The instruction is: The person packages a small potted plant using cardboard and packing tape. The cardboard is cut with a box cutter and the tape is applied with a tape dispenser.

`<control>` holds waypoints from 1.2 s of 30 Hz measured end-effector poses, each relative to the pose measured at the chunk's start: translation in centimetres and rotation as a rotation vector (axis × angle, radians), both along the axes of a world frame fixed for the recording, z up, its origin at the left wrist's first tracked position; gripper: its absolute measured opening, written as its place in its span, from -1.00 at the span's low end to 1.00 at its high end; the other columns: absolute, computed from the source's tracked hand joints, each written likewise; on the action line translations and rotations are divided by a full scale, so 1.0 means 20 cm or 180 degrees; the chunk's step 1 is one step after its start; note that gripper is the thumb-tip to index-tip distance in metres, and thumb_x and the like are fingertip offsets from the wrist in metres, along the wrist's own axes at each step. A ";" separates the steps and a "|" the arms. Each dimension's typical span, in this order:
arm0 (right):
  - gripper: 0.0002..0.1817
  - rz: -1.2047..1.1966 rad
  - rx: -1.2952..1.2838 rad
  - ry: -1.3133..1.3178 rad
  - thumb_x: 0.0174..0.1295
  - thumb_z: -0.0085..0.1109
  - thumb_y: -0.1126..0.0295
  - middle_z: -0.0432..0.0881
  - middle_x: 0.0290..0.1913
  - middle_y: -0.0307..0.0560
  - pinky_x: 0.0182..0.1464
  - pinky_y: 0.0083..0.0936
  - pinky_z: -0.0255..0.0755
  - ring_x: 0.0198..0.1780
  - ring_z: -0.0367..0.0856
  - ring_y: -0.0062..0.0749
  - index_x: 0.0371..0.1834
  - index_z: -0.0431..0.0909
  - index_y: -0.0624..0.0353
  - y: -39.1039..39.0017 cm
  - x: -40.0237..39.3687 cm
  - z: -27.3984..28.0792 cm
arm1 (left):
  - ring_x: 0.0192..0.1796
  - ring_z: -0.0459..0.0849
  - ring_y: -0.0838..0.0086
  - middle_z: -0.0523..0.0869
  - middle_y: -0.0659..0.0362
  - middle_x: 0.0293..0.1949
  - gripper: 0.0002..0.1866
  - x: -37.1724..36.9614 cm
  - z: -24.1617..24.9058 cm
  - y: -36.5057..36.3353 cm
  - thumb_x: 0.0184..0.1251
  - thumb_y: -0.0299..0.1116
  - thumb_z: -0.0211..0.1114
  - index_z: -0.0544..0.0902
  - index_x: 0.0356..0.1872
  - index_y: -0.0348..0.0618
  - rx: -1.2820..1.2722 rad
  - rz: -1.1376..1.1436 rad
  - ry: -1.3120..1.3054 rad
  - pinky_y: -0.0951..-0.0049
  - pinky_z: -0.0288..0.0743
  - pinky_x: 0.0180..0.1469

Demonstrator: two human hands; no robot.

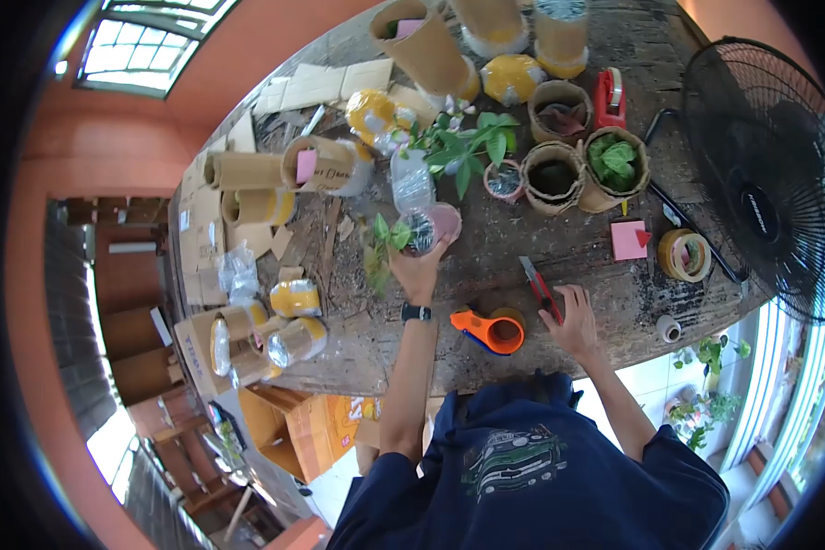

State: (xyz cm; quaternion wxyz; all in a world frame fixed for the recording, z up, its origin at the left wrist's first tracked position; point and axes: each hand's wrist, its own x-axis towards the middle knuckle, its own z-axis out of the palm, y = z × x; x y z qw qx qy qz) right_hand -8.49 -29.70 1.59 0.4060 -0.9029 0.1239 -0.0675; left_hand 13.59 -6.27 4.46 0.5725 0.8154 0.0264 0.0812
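My left hand is closed on a small potted plant, its pinkish pot wrapped in clear plastic. The pot is tipped sideways, and its leaves stick out to the left. My right hand is at the rear end of a red utility knife, with thumb and bent fingers apart on either side of the handle. The knife's blade points away from me. Left of that hand sits an orange tape dispenser. Beyond the pot are a clear plastic container and a leafy plant.
Cardboard tubes wrapped with plastic and yellow material stand and lie at the left and back. Three cardboard pots, a red tape dispenser, pink notes, a tape roll and a black fan are at the right.
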 end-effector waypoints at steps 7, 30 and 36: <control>-0.43 0.0244 -0.0016 0.0444 0.00 0.40 0.53 0.45 0.10 0.15 0.20 -0.08 0.40 0.18 0.43 0.13 0.13 0.44 0.21 0.07 0.09 -0.09 | 0.05 0.69 0.11 0.70 -0.10 0.02 -0.04 -0.35 0.01 0.61 -0.33 -0.14 0.74 0.49 0.17 -0.44 0.0989 0.1141 0.0134 0.23 0.53 0.16; -0.04 0.1308 -0.0407 0.0063 -0.35 0.61 0.29 0.52 0.14 0.17 0.28 -0.15 0.35 0.27 0.42 0.10 0.28 0.38 0.22 0.49 0.13 0.03 | 0.25 0.41 0.01 0.45 -0.10 0.18 -0.10 -0.91 -0.19 0.96 -0.22 -0.31 0.64 0.42 0.27 -0.28 0.1003 0.1231 0.0280 0.11 0.29 0.36; -0.02 0.0485 -0.0717 0.0022 -0.14 0.57 0.15 0.44 0.20 0.24 0.33 -0.08 0.30 0.27 0.40 0.17 0.37 0.29 0.31 0.60 0.47 0.05 | 0.20 0.43 0.08 0.50 0.03 0.04 -0.39 -1.45 -0.17 0.88 -0.09 -0.36 0.56 0.57 0.10 -0.06 0.1454 0.0753 0.1224 0.07 0.38 0.18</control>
